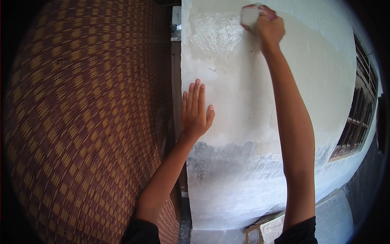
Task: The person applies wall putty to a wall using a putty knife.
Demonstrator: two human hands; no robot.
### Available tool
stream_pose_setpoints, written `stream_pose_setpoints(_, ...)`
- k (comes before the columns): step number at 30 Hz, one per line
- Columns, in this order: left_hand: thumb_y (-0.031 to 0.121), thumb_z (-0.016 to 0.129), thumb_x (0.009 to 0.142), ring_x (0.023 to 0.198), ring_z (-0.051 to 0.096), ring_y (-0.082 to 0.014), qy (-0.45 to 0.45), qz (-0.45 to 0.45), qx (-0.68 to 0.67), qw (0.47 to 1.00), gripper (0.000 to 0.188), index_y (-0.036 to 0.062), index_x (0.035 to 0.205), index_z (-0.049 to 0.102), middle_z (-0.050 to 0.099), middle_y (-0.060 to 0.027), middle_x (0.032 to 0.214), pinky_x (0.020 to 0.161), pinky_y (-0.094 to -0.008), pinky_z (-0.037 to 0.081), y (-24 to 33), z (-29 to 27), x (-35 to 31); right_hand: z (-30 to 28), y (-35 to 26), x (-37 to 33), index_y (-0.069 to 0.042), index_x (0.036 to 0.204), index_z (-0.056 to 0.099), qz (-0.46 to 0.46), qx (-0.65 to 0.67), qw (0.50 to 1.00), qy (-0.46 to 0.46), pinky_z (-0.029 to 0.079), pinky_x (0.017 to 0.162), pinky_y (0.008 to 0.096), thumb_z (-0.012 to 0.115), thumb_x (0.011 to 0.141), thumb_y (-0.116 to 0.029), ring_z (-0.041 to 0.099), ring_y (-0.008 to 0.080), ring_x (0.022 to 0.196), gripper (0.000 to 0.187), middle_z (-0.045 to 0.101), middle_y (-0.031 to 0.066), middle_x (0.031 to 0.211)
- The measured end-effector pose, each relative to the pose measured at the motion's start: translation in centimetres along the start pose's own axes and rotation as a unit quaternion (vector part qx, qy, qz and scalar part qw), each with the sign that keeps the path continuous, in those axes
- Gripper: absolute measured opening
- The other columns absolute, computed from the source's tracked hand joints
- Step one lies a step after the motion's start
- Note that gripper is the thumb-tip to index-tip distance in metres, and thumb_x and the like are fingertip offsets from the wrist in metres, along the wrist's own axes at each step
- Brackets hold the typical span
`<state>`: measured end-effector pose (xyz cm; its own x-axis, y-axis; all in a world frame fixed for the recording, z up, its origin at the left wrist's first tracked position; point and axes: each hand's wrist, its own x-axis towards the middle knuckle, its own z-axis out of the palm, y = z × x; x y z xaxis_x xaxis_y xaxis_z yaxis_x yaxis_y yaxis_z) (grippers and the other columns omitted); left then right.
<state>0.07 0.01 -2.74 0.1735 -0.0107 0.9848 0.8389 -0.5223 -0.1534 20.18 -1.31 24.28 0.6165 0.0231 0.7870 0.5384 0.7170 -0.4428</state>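
Observation:
A pale wall (231,101) with patchy plaster fills the middle. High on it, my right hand (271,31) grips a flat reddish scraper (250,17) whose face is whitish; motion blurs it a little. Left of the scraper lies a rough, shiny patch of wet-looking putty (215,34). My left hand (196,116) rests flat against the wall near its left edge, fingers up and thumb apart, holding nothing. Below that hand runs a band of bare grey plaster (223,160).
A woven brown and tan panel (89,105) stands along the left, close to the wall's edge. At the right is a window with dark bars (359,107). A cardboard box (273,228) sits at the wall's foot. A small white box (176,18) is at the upper left.

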Motion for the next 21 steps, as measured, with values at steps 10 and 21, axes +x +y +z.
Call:
stream_pose_setpoints(10,0.022,0.051,0.093,0.147,0.03,-0.0403,0.001,0.001,0.0,1.0,0.066,-0.0035,0.15,0.031,0.032,-0.0232,0.158,0.119,-0.054,0.023,-0.1,0.1,-0.1,-0.1,-1.8,-9.4,0.0,0.112,0.063,-0.299,-0.066,0.917,-0.255,0.042,0.093,0.0506,0.066,0.089,-0.028,0.065,0.0392,0.099,0.037,0.07,0.0219,0.097)
stream_pose_setpoints(21,0.022,0.051,0.094,0.147,0.031,-0.04,0.002,-0.001,0.002,1.0,0.065,-0.0033,0.15,0.031,0.032,-0.0228,0.158,0.119,-0.054,0.023,0.3,0.4,0.0,-2.4,-0.3,-7.6,0.001,0.112,0.064,-0.152,0.104,0.959,-0.217,0.051,0.087,0.0436,0.065,0.09,-0.022,0.068,0.037,0.094,0.032,0.07,0.0208,0.097)
